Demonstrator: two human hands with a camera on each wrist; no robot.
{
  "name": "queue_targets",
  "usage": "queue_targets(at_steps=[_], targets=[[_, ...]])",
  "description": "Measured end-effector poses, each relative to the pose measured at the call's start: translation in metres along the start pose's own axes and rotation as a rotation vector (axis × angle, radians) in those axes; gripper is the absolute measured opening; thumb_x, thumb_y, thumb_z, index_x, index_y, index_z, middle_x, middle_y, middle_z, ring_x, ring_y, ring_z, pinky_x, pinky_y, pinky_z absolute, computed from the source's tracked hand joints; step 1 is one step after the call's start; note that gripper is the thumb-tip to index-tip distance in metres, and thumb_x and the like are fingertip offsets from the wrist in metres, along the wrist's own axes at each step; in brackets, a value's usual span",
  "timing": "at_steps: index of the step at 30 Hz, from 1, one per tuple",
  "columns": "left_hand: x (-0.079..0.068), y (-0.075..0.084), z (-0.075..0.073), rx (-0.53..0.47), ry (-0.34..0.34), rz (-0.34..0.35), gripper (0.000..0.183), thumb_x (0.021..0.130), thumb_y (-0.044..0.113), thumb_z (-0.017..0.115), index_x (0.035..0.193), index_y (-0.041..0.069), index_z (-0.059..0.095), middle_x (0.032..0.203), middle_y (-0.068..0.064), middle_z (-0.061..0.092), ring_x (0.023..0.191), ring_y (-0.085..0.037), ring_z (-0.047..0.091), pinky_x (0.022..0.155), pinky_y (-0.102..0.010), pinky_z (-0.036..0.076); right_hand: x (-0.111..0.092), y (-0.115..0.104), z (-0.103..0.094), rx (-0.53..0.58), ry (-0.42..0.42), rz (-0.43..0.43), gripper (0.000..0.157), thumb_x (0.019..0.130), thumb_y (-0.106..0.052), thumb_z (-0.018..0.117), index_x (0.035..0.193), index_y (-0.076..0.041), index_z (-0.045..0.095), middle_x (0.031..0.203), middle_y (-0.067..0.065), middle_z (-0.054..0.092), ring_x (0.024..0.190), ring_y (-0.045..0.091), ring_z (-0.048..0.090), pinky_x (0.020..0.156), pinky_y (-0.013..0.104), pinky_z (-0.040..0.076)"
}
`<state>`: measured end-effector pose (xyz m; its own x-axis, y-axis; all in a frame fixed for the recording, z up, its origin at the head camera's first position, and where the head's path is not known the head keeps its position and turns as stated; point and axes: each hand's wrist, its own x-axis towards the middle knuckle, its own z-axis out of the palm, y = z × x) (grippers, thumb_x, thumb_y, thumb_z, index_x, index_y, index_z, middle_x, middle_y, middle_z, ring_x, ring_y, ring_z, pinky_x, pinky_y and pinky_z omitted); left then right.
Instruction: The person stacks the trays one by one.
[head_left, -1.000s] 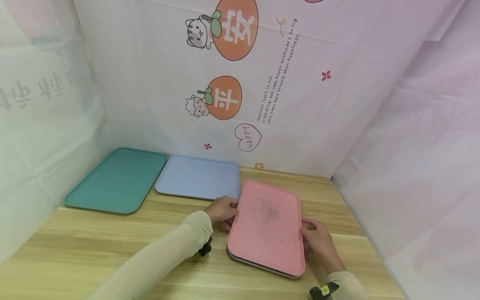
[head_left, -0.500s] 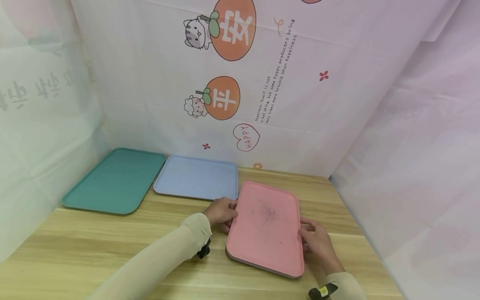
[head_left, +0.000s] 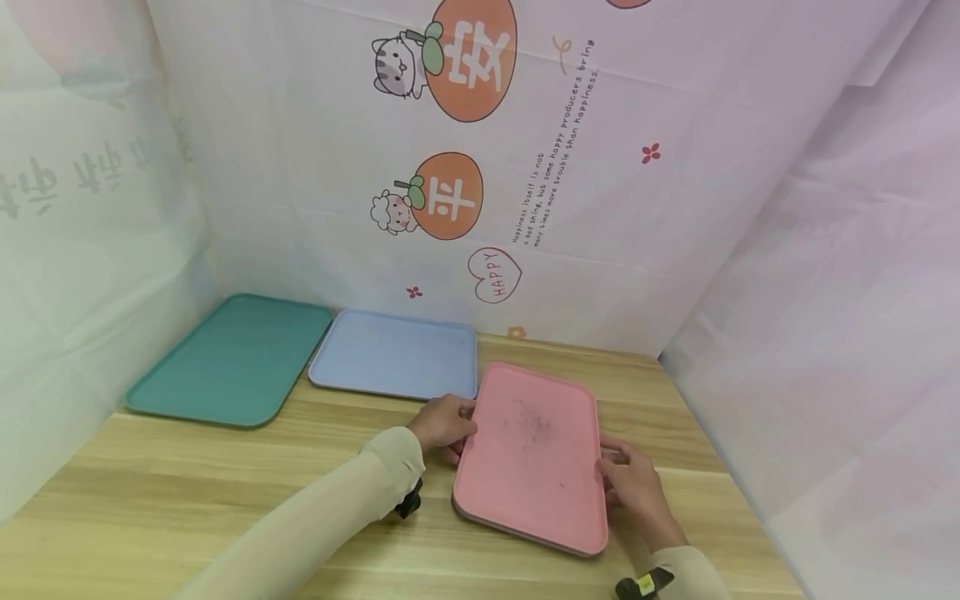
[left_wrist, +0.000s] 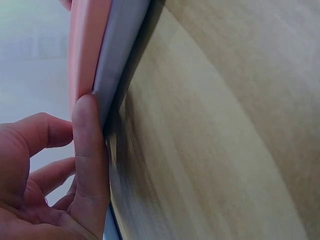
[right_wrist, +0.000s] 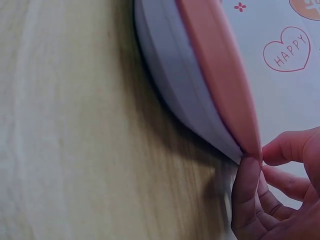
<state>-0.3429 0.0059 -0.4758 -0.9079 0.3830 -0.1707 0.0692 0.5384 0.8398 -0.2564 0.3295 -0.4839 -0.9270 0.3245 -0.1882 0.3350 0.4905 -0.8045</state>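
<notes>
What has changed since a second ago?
Very little: the pink tray seems to have settled slightly downward, narrowing the gap above the grey tray beneath at the near edge. Nothing was grabbed or released: the left hand and right hand still hold the pink tray's sides. The green tray and blue tray stayed put.

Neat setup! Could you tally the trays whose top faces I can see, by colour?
Green tray: 1
Light blue tray: 1
Pink tray: 1
Total: 3

Not counted: a greyish layer showing beneath the pink tray, its top face covered; I can't tell how many trays are in it.
</notes>
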Motion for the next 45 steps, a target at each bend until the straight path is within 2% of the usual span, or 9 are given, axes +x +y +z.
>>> queue_targets(at_steps=[7,11,14,18,30,36,39,42,45], targets=[[0.002,-0.002,-0.001,-0.006,0.005,0.007,0.061,0.099,0.008,0.064,0.160,0.006,0.054,0.075,-0.012,0.072,0.051,-0.012,0.062,0.047,-0.029,0.061,-0.001,-0.002,0.001,-0.001,-0.006,-0.028,0.054,0.106,-0.014,0.059,0.158,-0.003,0.051,0.137,0.027,0.062,0.085,0.019,0.072,0.069,0.035,0.066],[0.003,-0.003,-0.001,0.039,0.010,0.038,0.064,0.101,0.011,0.065,0.163,0.009,0.051,0.096,-0.017,0.075,0.054,-0.012,0.063,0.048,-0.028,0.061,-0.002,-0.001,0.001,-0.007,-0.013,-0.050,0.054,0.107,-0.014,0.059,0.159,-0.004,0.051,0.137,0.028,0.062,0.084,0.019,0.071,0.068,0.035,0.066],[0.000,-0.004,-0.002,0.015,-0.005,0.058,0.066,0.103,0.011,0.065,0.166,0.010,0.047,0.105,-0.016,0.071,0.060,-0.014,0.066,0.050,-0.030,0.062,-0.004,0.000,0.002,-0.017,-0.014,-0.084,0.054,0.108,-0.013,0.059,0.161,-0.003,0.050,0.139,0.031,0.061,0.083,0.019,0.072,0.067,0.035,0.067],[-0.004,-0.004,-0.002,-0.048,-0.032,0.070,0.067,0.105,0.008,0.066,0.167,0.008,0.043,0.105,-0.013,0.066,0.066,-0.018,0.070,0.052,-0.033,0.064,-0.006,0.002,0.003,-0.041,-0.001,-0.124,0.056,0.108,-0.012,0.059,0.162,-0.004,0.048,0.142,0.034,0.061,0.081,0.018,0.073,0.065,0.034,0.067],[0.000,-0.005,-0.002,-0.023,-0.036,0.070,0.066,0.106,0.010,0.064,0.168,0.008,0.040,0.117,-0.014,0.065,0.068,-0.017,0.070,0.054,-0.031,0.065,-0.008,0.001,0.005,-0.118,0.029,-0.187,0.054,0.108,-0.012,0.058,0.161,-0.003,0.050,0.140,0.034,0.064,0.073,0.015,0.071,0.059,0.032,0.065],[-0.002,-0.009,-0.001,-0.055,-0.042,0.075,0.065,0.105,0.005,0.062,0.167,0.007,0.043,0.107,-0.013,0.066,0.066,-0.018,0.070,0.054,-0.033,0.065,-0.009,0.002,0.007,-0.139,0.019,-0.169,0.055,0.108,-0.013,0.057,0.162,-0.004,0.048,0.142,0.035,0.062,0.075,0.016,0.072,0.062,0.032,0.065],[-0.004,-0.009,-0.001,-0.060,-0.037,0.085,0.064,0.104,0.003,0.061,0.166,0.008,0.045,0.102,-0.011,0.065,0.066,-0.019,0.070,0.053,-0.033,0.065,-0.010,0.001,0.007,-0.177,0.029,-0.178,0.056,0.108,-0.015,0.057,0.162,-0.004,0.049,0.141,0.034,0.064,0.082,0.020,0.074,0.067,0.035,0.066],[-0.005,-0.008,-0.002,-0.066,-0.030,0.090,0.062,0.104,0.003,0.060,0.165,0.009,0.048,0.102,-0.010,0.067,0.065,-0.019,0.069,0.052,-0.033,0.064,-0.011,-0.001,0.007,-0.260,0.064,-0.227,0.056,0.106,-0.017,0.058,0.160,-0.002,0.051,0.135,0.031,0.069,0.098,0.033,0.076,0.084,0.048,0.066],[-0.008,-0.007,-0.003,-0.068,-0.023,0.086,0.059,0.104,0.003,0.060,0.163,0.008,0.051,0.109,-0.012,0.071,0.064,-0.017,0.070,0.052,-0.033,0.065,-0.010,-0.001,0.008,-0.330,0.096,-0.258,0.056,0.105,-0.019,0.059,0.157,-0.001,0.054,0.131,0.028,0.073,0.113,0.040,0.072,0.098,0.058,0.060]])
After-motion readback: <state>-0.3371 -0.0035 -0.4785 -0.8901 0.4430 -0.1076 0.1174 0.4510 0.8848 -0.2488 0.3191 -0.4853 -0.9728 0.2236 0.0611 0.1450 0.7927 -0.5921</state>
